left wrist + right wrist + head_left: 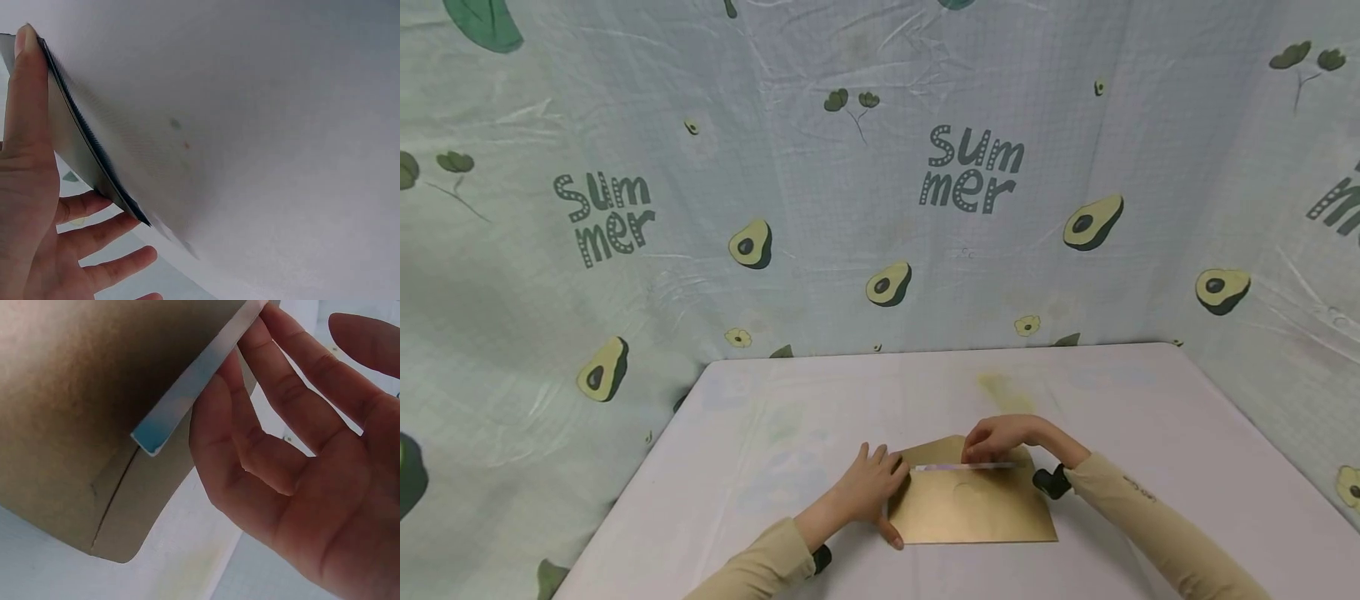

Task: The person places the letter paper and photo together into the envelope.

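A gold envelope (973,512) lies on the table, its flap (942,451) spread out on the far side. The edge of a white and pale-blue card (164,428) sticks out along the envelope's mouth. My left hand (871,483) spans the envelope's left side. Its thumb touches the near corner, and its spread fingers lie by the far end of that side. My right hand (1000,435) is over the flap. In the right wrist view its fingertips (215,394) touch the card's outer edge, with the thumb apart from the card.
A pale table (760,467) extends around the envelope. Behind it and at both sides hangs a cloth (820,192) printed with avocados and lettering. Dark wrist cameras (1051,482) sit at both sleeve cuffs.
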Tool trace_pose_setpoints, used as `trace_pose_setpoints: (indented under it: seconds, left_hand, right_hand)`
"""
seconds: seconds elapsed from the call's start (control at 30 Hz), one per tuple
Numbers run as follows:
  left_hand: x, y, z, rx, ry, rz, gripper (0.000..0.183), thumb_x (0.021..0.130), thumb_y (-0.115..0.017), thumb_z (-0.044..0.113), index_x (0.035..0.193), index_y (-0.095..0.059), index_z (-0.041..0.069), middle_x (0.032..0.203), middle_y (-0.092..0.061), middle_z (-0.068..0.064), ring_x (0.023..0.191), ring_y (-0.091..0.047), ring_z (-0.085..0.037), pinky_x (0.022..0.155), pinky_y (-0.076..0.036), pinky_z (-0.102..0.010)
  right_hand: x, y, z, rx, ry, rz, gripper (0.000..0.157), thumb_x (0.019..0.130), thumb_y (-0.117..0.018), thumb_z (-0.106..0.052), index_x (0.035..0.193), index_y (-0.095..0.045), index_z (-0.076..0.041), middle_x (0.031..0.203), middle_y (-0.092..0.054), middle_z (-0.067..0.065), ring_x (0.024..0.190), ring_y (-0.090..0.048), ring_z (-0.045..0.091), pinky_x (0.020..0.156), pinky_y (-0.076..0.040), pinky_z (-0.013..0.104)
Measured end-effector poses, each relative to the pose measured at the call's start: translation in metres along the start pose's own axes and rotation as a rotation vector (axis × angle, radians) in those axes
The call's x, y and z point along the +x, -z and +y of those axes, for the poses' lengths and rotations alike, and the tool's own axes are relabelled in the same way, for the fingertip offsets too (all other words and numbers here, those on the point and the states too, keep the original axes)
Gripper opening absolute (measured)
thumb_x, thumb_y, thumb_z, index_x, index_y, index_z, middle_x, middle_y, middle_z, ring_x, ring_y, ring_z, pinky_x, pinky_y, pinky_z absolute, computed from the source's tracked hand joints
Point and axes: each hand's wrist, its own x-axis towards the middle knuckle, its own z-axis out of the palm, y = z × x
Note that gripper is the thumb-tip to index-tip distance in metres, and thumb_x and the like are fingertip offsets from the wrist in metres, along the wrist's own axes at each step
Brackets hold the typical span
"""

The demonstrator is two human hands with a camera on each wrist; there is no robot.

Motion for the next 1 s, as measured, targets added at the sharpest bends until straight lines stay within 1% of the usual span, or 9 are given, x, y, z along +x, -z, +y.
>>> trace_pose_setpoints:
  seconds: [0.1,0.2,0.4,0.5,0.63,0.73,0.83,0.87,1.0]
  left_hand:
    - [-0.001,0.0,0.0,-0.004,0.004,-0.004,0.095,0.044,-0.048,0.088,0.107,-0.047,0.018,0.109,-0.052,0.002,0.093,-0.048,-0.015,0.081,-0.041,-0.038]
    - [-0.001,0.0,0.0,-0.014,0.01,-0.003,0.094,0.044,-0.048,0.088,0.107,-0.047,0.017,0.108,-0.052,0.002,0.092,-0.048,-0.015,0.08,-0.041,-0.037]
    - [-0.002,0.001,0.0,-0.027,0.011,0.015,0.094,0.045,-0.05,0.087,0.107,-0.048,0.017,0.107,-0.052,0.003,0.089,-0.046,-0.014,0.075,-0.039,-0.034]
    - [-0.002,0.002,0.002,-0.033,0.012,0.017,0.094,0.046,-0.05,0.087,0.108,-0.048,0.017,0.109,-0.051,0.003,0.09,-0.046,-0.014,0.074,-0.039,-0.033]
    - [-0.004,0.002,0.005,-0.058,0.009,-0.001,0.097,0.048,-0.049,0.086,0.115,-0.047,0.015,0.12,-0.05,-0.001,0.1,-0.049,-0.018,0.078,-0.041,-0.036]
    - [-0.006,0.003,0.006,-0.083,0.013,-0.012,0.099,0.05,-0.048,0.085,0.119,-0.046,0.014,0.127,-0.048,-0.004,0.107,-0.048,-0.021,0.081,-0.042,-0.039]
    - [-0.008,0.004,0.007,-0.102,0.024,-0.018,0.1,0.051,-0.048,0.085,0.12,-0.045,0.013,0.129,-0.047,-0.004,0.11,-0.047,-0.022,0.082,-0.042,-0.04]
    - [-0.009,0.005,0.008,-0.111,0.027,-0.018,0.1,0.052,-0.048,0.084,0.121,-0.044,0.013,0.13,-0.046,-0.004,0.112,-0.047,-0.022,0.083,-0.042,-0.04]
    - [-0.015,0.006,0.01,-0.191,0.038,-0.037,0.1,0.058,-0.048,0.081,0.129,-0.041,0.012,0.134,-0.043,-0.006,0.117,-0.045,-0.023,0.088,-0.041,-0.041]
  right_hand:
    - [-0.001,-0.002,0.0,0.0,-0.009,0.015,0.021,0.091,-0.047,-0.017,0.098,-0.065,-0.01,0.079,-0.055,-0.002,0.065,-0.043,0.011,0.057,-0.036,0.023]
    - [-0.003,-0.003,0.001,-0.022,0.004,0.029,0.021,0.091,-0.047,-0.019,0.101,-0.065,-0.011,0.087,-0.058,-0.001,0.072,-0.046,0.011,0.063,-0.039,0.025]
    - [-0.01,-0.007,0.004,-0.08,0.074,0.04,0.024,0.092,-0.046,-0.02,0.109,-0.062,-0.011,0.11,-0.061,0.004,0.096,-0.054,0.014,0.083,-0.043,0.031]
    - [-0.015,-0.009,0.008,-0.096,0.113,0.064,0.027,0.093,-0.044,-0.021,0.113,-0.059,-0.01,0.116,-0.058,0.006,0.106,-0.053,0.018,0.086,-0.042,0.032]
    - [-0.022,-0.014,0.016,-0.107,0.143,0.116,0.03,0.094,-0.043,-0.022,0.116,-0.057,-0.009,0.116,-0.059,0.007,0.107,-0.053,0.02,0.085,-0.043,0.03]
    - [-0.03,-0.014,0.021,-0.113,0.143,0.172,0.029,0.093,-0.044,-0.022,0.115,-0.057,-0.009,0.113,-0.06,0.007,0.106,-0.054,0.024,0.083,-0.044,0.032]
    - [-0.04,-0.013,0.025,-0.119,0.151,0.223,0.028,0.093,-0.044,-0.021,0.114,-0.058,-0.008,0.113,-0.06,0.008,0.107,-0.053,0.029,0.085,-0.044,0.036]
    - [-0.043,-0.013,0.027,-0.115,0.158,0.239,0.028,0.094,-0.044,-0.021,0.114,-0.058,-0.007,0.113,-0.06,0.009,0.106,-0.054,0.03,0.084,-0.045,0.035]
    - [-0.055,-0.014,0.038,-0.103,0.204,0.308,0.028,0.094,-0.044,-0.02,0.113,-0.058,-0.004,0.11,-0.061,0.013,0.1,-0.057,0.023,0.078,-0.047,0.029]
